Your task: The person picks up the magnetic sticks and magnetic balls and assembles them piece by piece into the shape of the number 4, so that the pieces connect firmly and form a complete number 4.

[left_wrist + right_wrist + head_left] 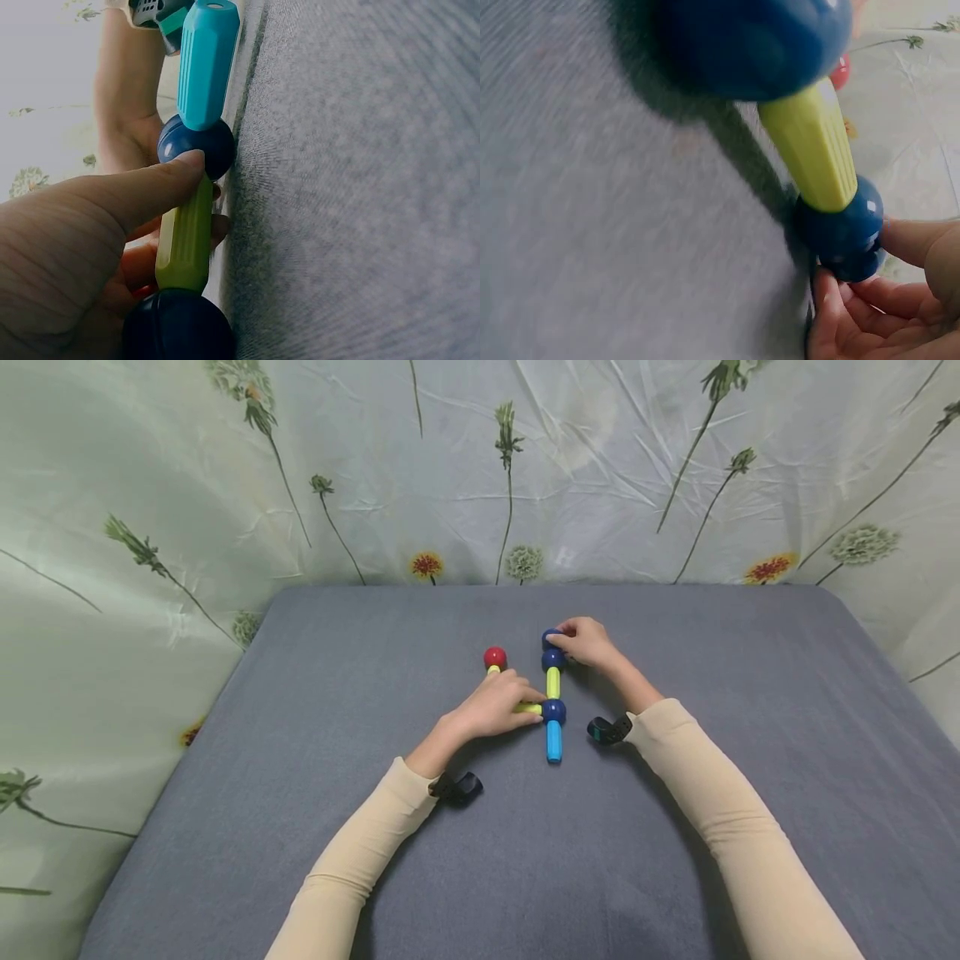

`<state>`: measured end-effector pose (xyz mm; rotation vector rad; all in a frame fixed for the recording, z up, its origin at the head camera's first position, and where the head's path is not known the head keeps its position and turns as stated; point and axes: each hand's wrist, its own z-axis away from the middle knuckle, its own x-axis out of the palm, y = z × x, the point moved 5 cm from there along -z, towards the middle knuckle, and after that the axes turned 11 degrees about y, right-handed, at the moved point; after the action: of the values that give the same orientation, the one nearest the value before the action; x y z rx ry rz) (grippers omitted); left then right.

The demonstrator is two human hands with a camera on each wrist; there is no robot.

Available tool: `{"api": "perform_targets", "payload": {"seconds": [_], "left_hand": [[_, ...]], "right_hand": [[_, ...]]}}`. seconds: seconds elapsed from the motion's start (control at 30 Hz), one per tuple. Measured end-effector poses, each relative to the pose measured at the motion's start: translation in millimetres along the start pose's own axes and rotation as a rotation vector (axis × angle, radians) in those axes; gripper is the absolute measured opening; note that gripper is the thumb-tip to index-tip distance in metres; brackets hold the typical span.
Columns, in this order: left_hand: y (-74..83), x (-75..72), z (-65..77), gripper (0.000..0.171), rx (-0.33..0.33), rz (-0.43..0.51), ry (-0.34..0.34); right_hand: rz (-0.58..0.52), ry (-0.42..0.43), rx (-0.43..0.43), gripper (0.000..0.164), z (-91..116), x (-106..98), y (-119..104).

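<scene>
A building-toy figure of sticks and balls lies on the grey cloth. My left hand (pixel 491 703) grips a yellow-green stick (pixel 184 244), its thumb tip against the navy ball (pixel 553 711) where sticks meet. From that ball a light-blue stick (pixel 554 743) runs toward me, and another yellow-green stick (pixel 553 683) runs away to a second navy ball (pixel 553 661). Beyond it my right hand (pixel 588 642) pinches a further navy ball (pixel 551 637), which appears to touch the second one. A red ball (pixel 495 657) on a yellowish stick shows past my left hand, which partly hides that side.
Grey cloth covers the table (pixel 337 710), whose far edge meets a pale curtain (pixel 450 485) printed with flowers. Dark bands with a camera or strap (pixel 609 729) sit at both wrists, close to the cloth.
</scene>
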<state>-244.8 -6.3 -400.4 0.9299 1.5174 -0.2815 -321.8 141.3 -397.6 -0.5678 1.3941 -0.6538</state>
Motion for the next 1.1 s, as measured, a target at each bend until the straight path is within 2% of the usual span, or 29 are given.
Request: {"api": "perform_targets", "payload": {"seconds": [0.27,0.6,1.1], "left_hand": [[-0.4,-0.2,-0.3,0.031,-0.004,0.001,-0.002],[-0.8,0.6,-0.7,0.031,-0.001,0.001,-0.006],[-0.6,-0.4,-0.6,0.032,-0.012,0.015,-0.008]], "right_hand": [[-0.078,0.024,0.011,0.042,9,-10,16],[-0.039,0.059,-0.012,0.04,28,-21,30],[-0.028,0.044,-0.084,0.035,84,-26,46]]}}
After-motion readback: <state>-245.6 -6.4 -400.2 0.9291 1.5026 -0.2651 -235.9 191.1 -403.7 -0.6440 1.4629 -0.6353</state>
